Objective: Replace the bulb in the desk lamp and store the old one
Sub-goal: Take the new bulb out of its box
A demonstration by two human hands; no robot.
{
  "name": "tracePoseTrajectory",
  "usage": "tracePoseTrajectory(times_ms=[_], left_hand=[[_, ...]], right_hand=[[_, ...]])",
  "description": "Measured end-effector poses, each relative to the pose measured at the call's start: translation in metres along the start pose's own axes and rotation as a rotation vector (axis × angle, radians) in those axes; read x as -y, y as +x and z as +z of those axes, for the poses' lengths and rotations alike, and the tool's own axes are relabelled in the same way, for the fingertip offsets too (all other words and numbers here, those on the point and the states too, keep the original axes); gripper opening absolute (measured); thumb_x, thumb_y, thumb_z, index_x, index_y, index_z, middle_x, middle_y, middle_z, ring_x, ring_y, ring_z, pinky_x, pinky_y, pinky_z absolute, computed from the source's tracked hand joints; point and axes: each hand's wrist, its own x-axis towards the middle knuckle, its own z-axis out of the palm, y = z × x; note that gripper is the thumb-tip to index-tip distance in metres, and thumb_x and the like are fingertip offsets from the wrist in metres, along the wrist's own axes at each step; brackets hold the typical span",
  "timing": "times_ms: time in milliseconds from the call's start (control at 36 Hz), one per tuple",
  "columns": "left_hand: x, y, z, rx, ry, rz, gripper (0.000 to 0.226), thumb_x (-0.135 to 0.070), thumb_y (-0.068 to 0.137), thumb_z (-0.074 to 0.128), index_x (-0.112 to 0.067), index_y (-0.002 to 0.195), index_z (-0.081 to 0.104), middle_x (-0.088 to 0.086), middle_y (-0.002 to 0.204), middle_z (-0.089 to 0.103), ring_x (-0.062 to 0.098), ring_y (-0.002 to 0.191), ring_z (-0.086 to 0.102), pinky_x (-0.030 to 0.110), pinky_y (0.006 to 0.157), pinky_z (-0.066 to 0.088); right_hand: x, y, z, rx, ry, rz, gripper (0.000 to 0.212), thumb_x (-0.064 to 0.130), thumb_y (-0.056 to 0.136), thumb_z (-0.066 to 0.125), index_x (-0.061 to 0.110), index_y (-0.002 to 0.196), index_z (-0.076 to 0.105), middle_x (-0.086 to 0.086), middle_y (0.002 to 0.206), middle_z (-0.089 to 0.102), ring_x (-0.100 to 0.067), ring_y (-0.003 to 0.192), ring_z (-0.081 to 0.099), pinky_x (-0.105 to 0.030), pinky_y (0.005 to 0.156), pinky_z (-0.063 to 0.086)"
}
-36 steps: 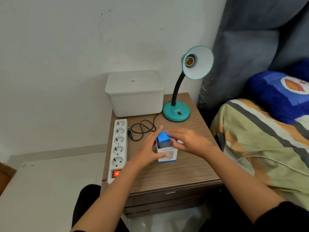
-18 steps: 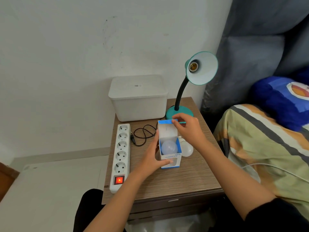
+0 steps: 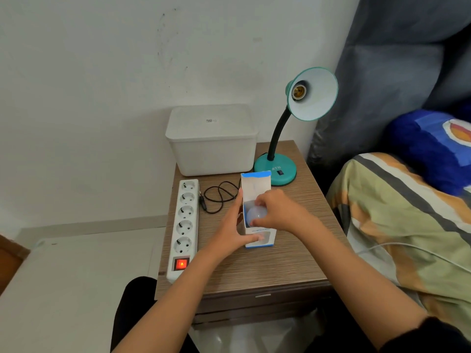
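A teal desk lamp stands at the back right of the wooden nightstand, and its socket holds no bulb. In the middle stands a small white and blue bulb box with its top flap up. My left hand grips the box's left side and front. My right hand reaches into the open top, with its fingers curled around a white bulb that sits inside the box. The second bulb seen earlier beside the box is hidden behind my right hand.
A white lidded plastic bin stands at the back of the nightstand. A white power strip with a lit red switch lies along the left edge, and the lamp's black cord coils beside it. A bed with a patterned blanket is on the right.
The box's flap has been opened. My right hand has left the flap and come down onto the bulb inside the box. My left hand keeps its hold on the box.
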Motion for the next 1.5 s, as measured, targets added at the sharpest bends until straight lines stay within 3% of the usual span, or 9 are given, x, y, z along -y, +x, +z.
tracePoseTrajectory(times_ms=[222, 306, 444, 611, 722, 861, 1083, 1306, 1500], left_hand=[[-0.002, 0.000, 0.001, -0.007, 0.037, 0.014, 0.119, -0.028, 0.066, 0.083, -0.050, 0.142, -0.006, -0.016, 0.150, 0.024, 0.001, 0.130, 0.038, 0.031, 0.104, 0.043], [-0.001, 0.001, 0.001, -0.009, 0.042, 0.016, 0.119, -0.029, 0.065, 0.083, -0.051, 0.141, -0.006, -0.015, 0.150, 0.026, 0.004, 0.131, 0.039, 0.034, 0.104, 0.043], [0.000, 0.003, 0.000, -0.003, 0.019, -0.005, 0.117, -0.026, 0.066, 0.083, -0.056, 0.138, -0.004, -0.027, 0.135, 0.031, -0.005, 0.123, 0.041, 0.020, 0.098, 0.042], [0.000, 0.004, -0.002, 0.010, 0.003, -0.019, 0.112, -0.026, 0.067, 0.083, -0.064, 0.129, -0.002, -0.038, 0.128, 0.028, -0.012, 0.116, 0.042, 0.011, 0.090, 0.043], [-0.006, 0.005, -0.002, 0.014, -0.022, -0.030, 0.115, -0.024, 0.067, 0.083, -0.056, 0.137, -0.004, -0.022, 0.145, 0.025, 0.001, 0.130, 0.035, 0.027, 0.103, 0.042], [-0.009, 0.005, -0.001, 0.020, -0.036, -0.046, 0.119, -0.024, 0.065, 0.084, -0.048, 0.143, -0.003, -0.014, 0.151, 0.025, 0.005, 0.134, 0.035, 0.035, 0.107, 0.040], [-0.008, 0.004, 0.000, 0.018, -0.051, -0.046, 0.120, -0.017, 0.066, 0.083, -0.045, 0.144, -0.003, -0.028, 0.133, 0.033, 0.002, 0.128, 0.041, 0.030, 0.100, 0.047], [-0.005, 0.005, 0.004, -0.014, -0.064, -0.041, 0.120, -0.016, 0.064, 0.084, -0.047, 0.143, -0.001, -0.023, 0.133, 0.039, 0.002, 0.129, 0.041, 0.038, 0.102, 0.046], [-0.007, 0.004, 0.006, -0.044, -0.038, -0.003, 0.112, -0.011, 0.068, 0.081, -0.063, 0.130, 0.004, -0.041, 0.119, 0.039, -0.012, 0.119, 0.042, 0.017, 0.088, 0.049]], right_hand=[[0.013, 0.003, -0.007, 0.068, -0.060, 0.060, 0.022, 0.026, 0.068, 0.072, 0.009, 0.078, 0.062, -0.006, 0.075, 0.057, -0.019, 0.068, 0.054, -0.022, 0.050, 0.036], [0.009, 0.002, -0.007, 0.031, -0.002, 0.067, 0.030, 0.028, 0.064, 0.072, 0.007, 0.085, 0.068, -0.011, 0.085, 0.067, -0.021, 0.075, 0.061, -0.028, 0.056, 0.046], [0.003, -0.003, -0.018, 0.008, 0.079, 0.039, 0.047, 0.035, 0.061, 0.076, 0.016, 0.101, 0.063, -0.004, 0.101, 0.061, -0.017, 0.087, 0.060, -0.033, 0.074, 0.057], [0.000, -0.010, -0.034, 0.082, 0.164, 0.002, 0.045, 0.031, 0.073, 0.071, 0.026, 0.115, 0.056, 0.005, 0.109, 0.043, -0.012, 0.098, 0.043, -0.027, 0.077, 0.041], [0.000, -0.014, -0.028, 0.139, 0.106, -0.007, 0.053, 0.029, 0.073, 0.072, 0.029, 0.121, 0.051, 0.002, 0.122, 0.042, -0.014, 0.107, 0.040, -0.031, 0.088, 0.043], [-0.003, -0.018, -0.018, 0.008, 0.166, 0.041, 0.051, 0.025, 0.067, 0.078, 0.024, 0.109, 0.048, 0.002, 0.114, 0.048, -0.012, 0.097, 0.045, -0.024, 0.070, 0.043], [-0.024, -0.034, -0.020, -0.101, 0.296, 0.164, 0.040, 0.026, 0.069, 0.077, 0.018, 0.095, 0.048, -0.004, 0.106, 0.053, -0.013, 0.080, 0.052, -0.021, 0.053, 0.040], [-0.040, -0.038, -0.007, -0.058, 0.425, 0.214, 0.023, 0.022, 0.080, 0.067, 0.013, 0.098, 0.057, -0.001, 0.092, 0.055, -0.006, 0.068, 0.047, -0.021, 0.055, 0.037], [-0.045, -0.020, 0.000, -0.370, 0.721, 0.400, 0.020, 0.022, 0.074, 0.071, 0.006, 0.084, 0.066, -0.008, 0.080, 0.061, -0.017, 0.069, 0.052, -0.028, 0.056, 0.041]])
